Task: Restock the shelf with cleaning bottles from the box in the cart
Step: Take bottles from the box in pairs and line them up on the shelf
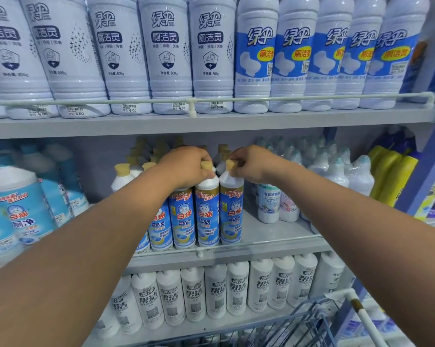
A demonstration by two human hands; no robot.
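On the middle shelf stands a front row of white cleaning bottles with blue labels and tan caps. My left hand grips the top of one bottle, its fingers curled over the cap. My right hand pinches the tan cap of the neighbouring bottle at the row's right end. Both bottles stand upright on the shelf behind its front rail. More tan-capped bottles stand behind them. The box is out of view.
The top shelf holds large white bottles. White bottles fill the bottom shelf. Blue-labelled jugs stand at left, wrapped bottles and yellow bottles at right. The wire cart is at the lower right.
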